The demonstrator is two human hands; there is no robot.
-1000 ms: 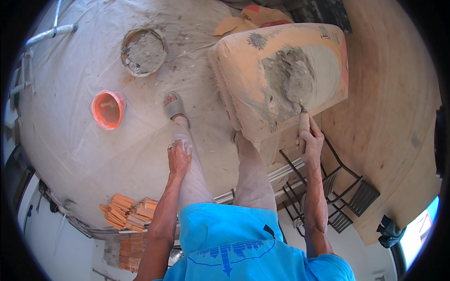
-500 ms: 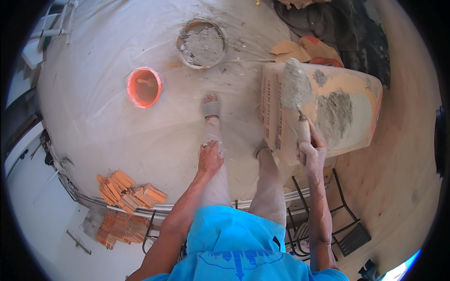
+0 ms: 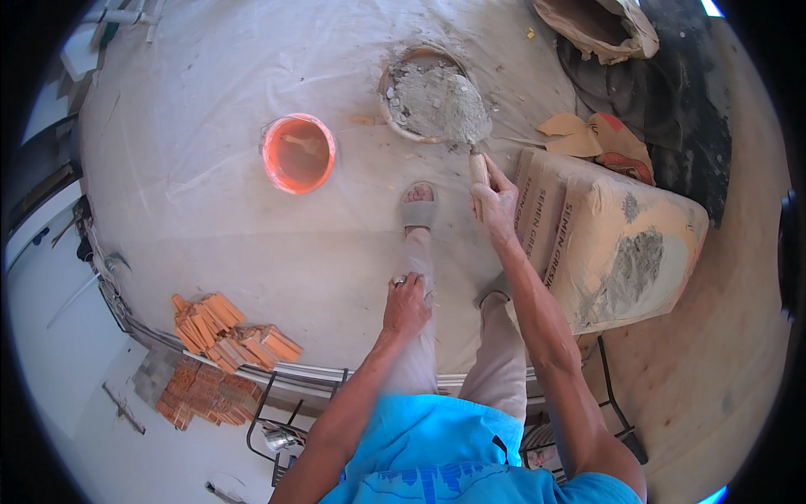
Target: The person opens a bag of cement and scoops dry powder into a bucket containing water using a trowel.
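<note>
My right hand (image 3: 495,200) is closed round the pale handle of a trowel (image 3: 479,170). Grey powder heaps over its blade and hides most of it. The blade is at the near right rim of a round basin (image 3: 389,107), which holds more grey, lumpy powder (image 3: 420,94); whether it touches the contents I cannot tell. My left hand (image 3: 407,306), with a ring on one finger, rests on my left knee, its fingers curled over it. To the right lies a big paper cement sack (image 3: 588,197) with a torn opening in its top, grey powder showing inside.
An orange bucket (image 3: 270,155) with murky contents stands left of the basin. Torn paper pieces (image 3: 575,134) and another opened sack (image 3: 642,34) lie at the far right. Orange tile pieces (image 3: 206,323) are stacked at the left, with a black metal rack (image 3: 262,412) nearby.
My right hand has carried the loaded trowel from above the cement sack leftward and away to the basin. My left hand stays on the knee. The whole view has shifted.
</note>
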